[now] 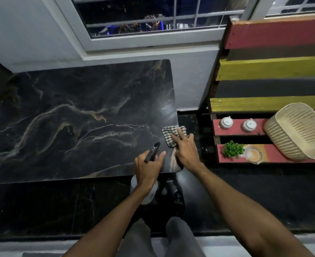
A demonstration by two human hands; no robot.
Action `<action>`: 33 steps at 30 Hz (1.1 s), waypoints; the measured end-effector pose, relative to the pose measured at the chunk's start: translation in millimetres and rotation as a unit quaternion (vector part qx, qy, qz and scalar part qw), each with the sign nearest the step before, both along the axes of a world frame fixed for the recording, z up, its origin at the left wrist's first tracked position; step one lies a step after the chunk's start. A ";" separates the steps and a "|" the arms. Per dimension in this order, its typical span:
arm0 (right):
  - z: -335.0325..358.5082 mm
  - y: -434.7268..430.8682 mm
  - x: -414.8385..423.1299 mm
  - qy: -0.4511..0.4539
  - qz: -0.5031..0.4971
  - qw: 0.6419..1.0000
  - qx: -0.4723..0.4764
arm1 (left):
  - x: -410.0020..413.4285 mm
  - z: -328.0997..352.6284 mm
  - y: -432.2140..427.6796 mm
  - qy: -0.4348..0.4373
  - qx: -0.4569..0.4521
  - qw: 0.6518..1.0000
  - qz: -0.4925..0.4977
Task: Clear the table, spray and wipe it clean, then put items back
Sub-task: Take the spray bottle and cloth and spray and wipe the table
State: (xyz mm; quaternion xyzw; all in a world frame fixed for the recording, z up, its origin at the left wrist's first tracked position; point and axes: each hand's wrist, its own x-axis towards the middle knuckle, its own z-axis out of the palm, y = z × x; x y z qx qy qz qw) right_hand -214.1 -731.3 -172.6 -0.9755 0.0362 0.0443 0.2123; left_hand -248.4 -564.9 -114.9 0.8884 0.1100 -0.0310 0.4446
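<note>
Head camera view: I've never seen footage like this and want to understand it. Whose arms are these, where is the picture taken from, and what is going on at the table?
There is no machine here. A person wears a wide-angle camera on the head, looking forward and down, so the two bare arms are their own. This is the only picture.

The left hand grips a spray bottle, its black nozzle pointing over the dark marbled table. The right hand presses a checked cloth flat at the table's right edge, with straight fingers.

To the right, a painted slatted bench holds two small white jars, a green sprig, a glass dish and a woven basket.
</note>
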 end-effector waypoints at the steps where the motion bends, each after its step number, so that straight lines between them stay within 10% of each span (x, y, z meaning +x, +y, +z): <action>1: -0.5 2.0 -6.2 -0.004 0.005 1.000 0.002 | 5.2 1.7 -1.3 0.002 -0.002 1.000 0.006; 33: -6.0 59.0 155.8 -0.013 -0.022 0.999 0.029 | 197.0 -1.0 52.1 -0.070 -0.039 0.995 0.064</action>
